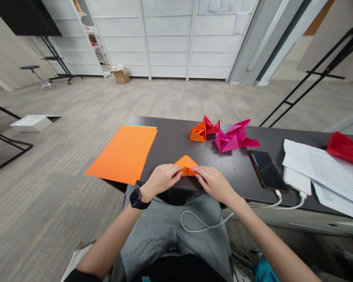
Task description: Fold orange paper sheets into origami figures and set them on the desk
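Note:
A small piece of folded orange paper [186, 162] lies at the front edge of the dark table, its peak pointing away from me. My left hand [164, 178] grips its left corner between thumb and fingers. On the opposite corner, the fingers and thumb of my right hand [212, 181] press the paper. Beyond it sit folded paper pieces: an orange one [198, 132], a red one [212, 125] and a magenta one [235, 137]. To the left is a stack of orange sheets [126, 150], with a green edge showing at the back.
Right of my hands lie a phone [267, 169] and a white power bank [297, 181], both with cables plugged in. A white cable [198, 230] loops over my lap. Printed sheets [326, 166] and red folded paper [347, 149] occupy the table's [170, 135] right end.

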Motion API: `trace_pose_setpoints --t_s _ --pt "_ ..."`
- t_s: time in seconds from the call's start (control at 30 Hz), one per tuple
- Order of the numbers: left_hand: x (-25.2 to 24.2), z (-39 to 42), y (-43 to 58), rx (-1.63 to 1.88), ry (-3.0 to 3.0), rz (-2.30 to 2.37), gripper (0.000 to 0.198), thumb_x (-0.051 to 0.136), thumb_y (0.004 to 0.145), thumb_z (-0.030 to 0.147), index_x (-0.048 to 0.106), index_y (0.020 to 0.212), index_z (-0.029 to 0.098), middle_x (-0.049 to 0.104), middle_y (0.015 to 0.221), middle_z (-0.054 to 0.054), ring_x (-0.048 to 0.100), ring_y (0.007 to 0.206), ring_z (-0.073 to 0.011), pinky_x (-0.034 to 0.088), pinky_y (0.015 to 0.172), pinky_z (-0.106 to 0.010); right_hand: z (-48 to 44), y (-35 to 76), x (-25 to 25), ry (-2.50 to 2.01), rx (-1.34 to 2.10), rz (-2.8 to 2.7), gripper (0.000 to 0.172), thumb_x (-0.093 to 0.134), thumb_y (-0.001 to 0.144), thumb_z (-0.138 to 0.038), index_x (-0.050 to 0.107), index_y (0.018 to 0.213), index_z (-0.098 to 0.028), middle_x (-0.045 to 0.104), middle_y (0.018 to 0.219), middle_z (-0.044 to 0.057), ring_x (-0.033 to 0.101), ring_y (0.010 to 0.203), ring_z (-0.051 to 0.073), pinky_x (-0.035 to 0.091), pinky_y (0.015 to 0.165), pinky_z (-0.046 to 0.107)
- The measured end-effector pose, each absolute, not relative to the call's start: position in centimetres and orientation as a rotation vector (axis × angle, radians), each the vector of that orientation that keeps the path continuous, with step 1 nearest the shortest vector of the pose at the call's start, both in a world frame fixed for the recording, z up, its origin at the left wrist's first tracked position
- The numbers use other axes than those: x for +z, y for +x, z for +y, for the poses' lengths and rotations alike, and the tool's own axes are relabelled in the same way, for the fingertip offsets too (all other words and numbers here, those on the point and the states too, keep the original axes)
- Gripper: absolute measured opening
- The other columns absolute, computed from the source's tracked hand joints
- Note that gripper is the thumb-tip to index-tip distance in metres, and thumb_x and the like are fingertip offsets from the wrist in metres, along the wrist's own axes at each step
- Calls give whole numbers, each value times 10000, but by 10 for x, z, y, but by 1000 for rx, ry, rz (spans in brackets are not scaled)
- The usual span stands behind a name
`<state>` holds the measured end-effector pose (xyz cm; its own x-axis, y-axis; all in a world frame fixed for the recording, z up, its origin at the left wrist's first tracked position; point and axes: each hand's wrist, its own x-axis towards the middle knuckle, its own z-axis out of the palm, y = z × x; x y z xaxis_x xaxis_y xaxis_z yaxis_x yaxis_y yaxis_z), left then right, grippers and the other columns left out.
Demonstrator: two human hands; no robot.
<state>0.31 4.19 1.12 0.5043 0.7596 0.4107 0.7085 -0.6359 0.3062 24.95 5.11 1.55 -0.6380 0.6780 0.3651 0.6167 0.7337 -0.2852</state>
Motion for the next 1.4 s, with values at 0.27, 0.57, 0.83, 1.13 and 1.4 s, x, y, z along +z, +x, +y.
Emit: trace_pose_setpoints --t_s 0.27,0.57,0.83,1.13,1.4 --pt "24 58 13 828 2178 1465 182 510 981 304 662 951 208 730 860 -15 675 754 -159 482 695 -248 65 243 16 -1289 352 -2284 253 477 990 -275 697 1104 -226 774 1043 68 739 902 251 568 803 377" --pt "20 89 18 853 2016 1508 202 515 955 284 677 891 183 708 752 -9 651 670 -148 456 637 -242 90 230 17 -1348 670 -1931 170 572 911 -279 708 999 -230 776 947 27 727 823 189 566 801 327" --pt "16 87 23 877 2097 1530 136 501 970 229 631 990 192 669 730 8 638 659 -154 479 657 -257 87 234 12 -1199 436 -2112 188 508 952 -248 687 1007 -225 713 985 63 682 875 216 561 829 377" --pt "23 75 22 866 2319 1494 270 409 1031 267 642 930 174 644 943 -64 645 886 -188 523 880 -336 80 231 18 -1096 297 -2313 312 463 939 -173 704 1132 -213 679 1077 98 635 987 248 549 901 430" --pt "17 51 2 769 2463 1381 290 550 972 267 590 1251 198 622 1196 -87 603 1118 -224 514 1012 -394 82 229 19 -1026 300 -2329 330 490 931 -162 627 1229 -197 657 1242 119 597 1167 268 504 996 486"
